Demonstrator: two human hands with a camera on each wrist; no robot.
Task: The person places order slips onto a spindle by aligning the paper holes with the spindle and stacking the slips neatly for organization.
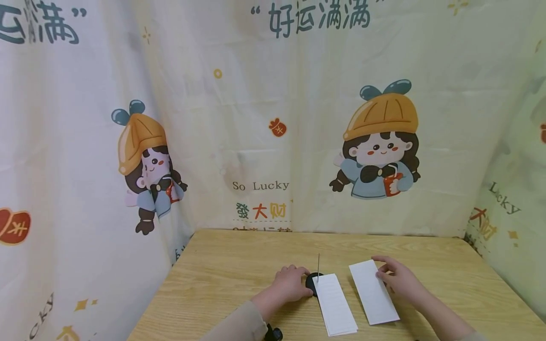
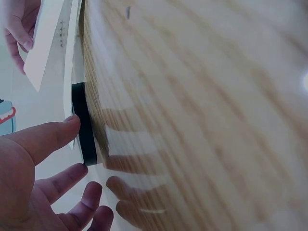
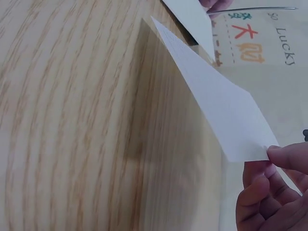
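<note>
A bill spike with a round black base (image 1: 310, 284) and a thin upright metal rod (image 1: 318, 265) stands on the table. White paper slips (image 1: 337, 307) are stacked on it, their far end at the rod and the rest reaching toward the person. My left hand (image 1: 291, 284) holds the base from the left, thumb (image 2: 72, 126) and a fingertip at its edge. In my right hand (image 1: 398, 279), another white slip (image 1: 374, 293) is pinched at its far right edge. The right wrist view shows this slip (image 3: 216, 110) tilted, raised above the wood, with its shadow below.
The pale wooden table (image 1: 222, 265) ends at a cloth backdrop (image 1: 239, 156) printed with cartoon figures and lettering, which also hangs at both sides. A small black object (image 1: 274, 333) shows by the left sleeve at the bottom edge.
</note>
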